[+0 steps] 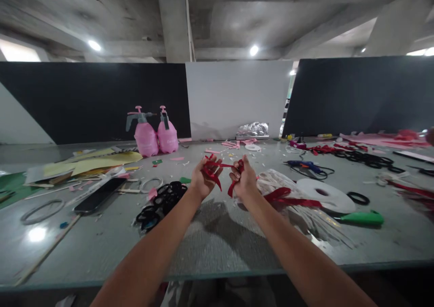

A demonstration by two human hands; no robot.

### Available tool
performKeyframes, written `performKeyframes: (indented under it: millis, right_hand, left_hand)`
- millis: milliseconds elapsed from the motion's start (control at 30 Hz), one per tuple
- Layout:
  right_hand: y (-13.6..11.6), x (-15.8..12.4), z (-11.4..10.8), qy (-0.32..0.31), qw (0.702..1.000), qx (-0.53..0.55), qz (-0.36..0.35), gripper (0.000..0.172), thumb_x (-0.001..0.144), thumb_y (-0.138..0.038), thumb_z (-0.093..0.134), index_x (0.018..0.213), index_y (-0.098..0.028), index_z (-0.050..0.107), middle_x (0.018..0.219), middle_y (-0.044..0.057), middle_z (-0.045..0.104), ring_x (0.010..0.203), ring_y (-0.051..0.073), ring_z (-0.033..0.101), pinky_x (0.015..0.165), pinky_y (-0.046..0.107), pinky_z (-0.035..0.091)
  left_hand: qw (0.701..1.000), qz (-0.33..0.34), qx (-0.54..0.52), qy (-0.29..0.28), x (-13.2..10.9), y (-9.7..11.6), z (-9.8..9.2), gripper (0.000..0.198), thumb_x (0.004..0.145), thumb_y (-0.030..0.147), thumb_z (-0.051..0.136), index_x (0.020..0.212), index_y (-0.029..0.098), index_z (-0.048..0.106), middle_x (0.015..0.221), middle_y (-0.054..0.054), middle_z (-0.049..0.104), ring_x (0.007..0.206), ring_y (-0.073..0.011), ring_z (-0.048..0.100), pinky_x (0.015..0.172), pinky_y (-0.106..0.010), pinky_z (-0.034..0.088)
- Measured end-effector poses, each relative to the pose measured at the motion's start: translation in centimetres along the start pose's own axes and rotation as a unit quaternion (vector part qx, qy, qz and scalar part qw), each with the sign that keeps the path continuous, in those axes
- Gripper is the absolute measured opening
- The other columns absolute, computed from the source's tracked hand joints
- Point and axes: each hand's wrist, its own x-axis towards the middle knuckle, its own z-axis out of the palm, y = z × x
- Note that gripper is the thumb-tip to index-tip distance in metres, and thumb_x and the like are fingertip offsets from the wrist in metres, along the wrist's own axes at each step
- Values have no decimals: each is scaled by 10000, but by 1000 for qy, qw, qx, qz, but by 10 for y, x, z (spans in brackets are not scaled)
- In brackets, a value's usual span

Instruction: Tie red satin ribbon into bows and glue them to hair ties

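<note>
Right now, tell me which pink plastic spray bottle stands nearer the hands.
The rightmost pink plastic spray bottle; its look-alike stands to its left, farther away.

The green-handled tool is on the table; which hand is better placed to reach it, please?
Likely the right hand: the green-handled tool lies to that side, though that hand is holding red ribbon.

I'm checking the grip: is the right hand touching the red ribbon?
Touching. The head view shows the right hand curled around the red ribbon, with a tail hanging from the fist and a length running to the left hand.
</note>
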Motion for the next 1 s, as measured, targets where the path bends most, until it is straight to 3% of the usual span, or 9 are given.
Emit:
performKeyframes:
  millis: [167, 300, 433, 667, 900, 1000]
  right_hand:
    - [5, -1, -2, -3, 999, -33, 9, 345, 705, -415, 672, 609, -187, 431, 490, -83, 423, 322, 23, 259, 299, 173, 207]
    - [6, -1, -2, -89, 992, -76, 48, 255, 686, -386, 693, 729, -175, 557, 600, -53, 509, 395, 30, 370, 313, 153, 257]
    - [10, 1, -3, -158, 970, -173, 58, 260, 663, -386, 708, 760, -173, 595, 649, -30, 563, 443, 48, 428, 317, 159, 319]
    - [13, 8, -6, -141, 955, -262, -18, 301, 638, -414, 710, 736, -182, 544, 544, -54, 569, 362, 70, 464, 352, 211, 433]
    - [13, 4, -2, -178, 950, -256, -12, 216, 681, -366, 667, 763, -170, 624, 592, -38, 590, 461, 68, 510, 469, 200, 459]
    - [13, 4, -2, -163, 956, -245, -8, 216, 639, -329, 714, 719, -166, 597, 601, -32, 615, 475, 73, 527, 494, 204, 456]
  left_hand:
    - [1000, 13, -11, -16, -1, -6, -7, 157, 762, 300, 634, 728, 155, 583, 687, 7, 611, 767, -150, 637, 811, -328, 489]
    - [998, 14, 17, -58, 1, -9, -9, 162, 768, 316, 629, 740, 166, 574, 645, 22, 562, 657, -123, 603, 733, -297, 495]
    - [994, 47, 83, -55, 3, -11, -8, 163, 740, 264, 662, 843, 159, 592, 683, 15, 574, 657, -116, 600, 711, -273, 486]
    - [989, 78, 118, -40, 5, -10, -10, 247, 657, 255, 742, 772, 152, 550, 665, 30, 588, 589, -90, 585, 674, -254, 476]
    - [986, 65, 145, -54, 3, -6, -13, 228, 689, 272, 721, 783, 146, 556, 723, 5, 627, 604, -109, 600, 617, -258, 472]
    - [986, 54, 150, -41, 2, -3, -14, 242, 696, 306, 713, 818, 151, 571, 746, -8, 643, 624, -127, 613, 642, -280, 481]
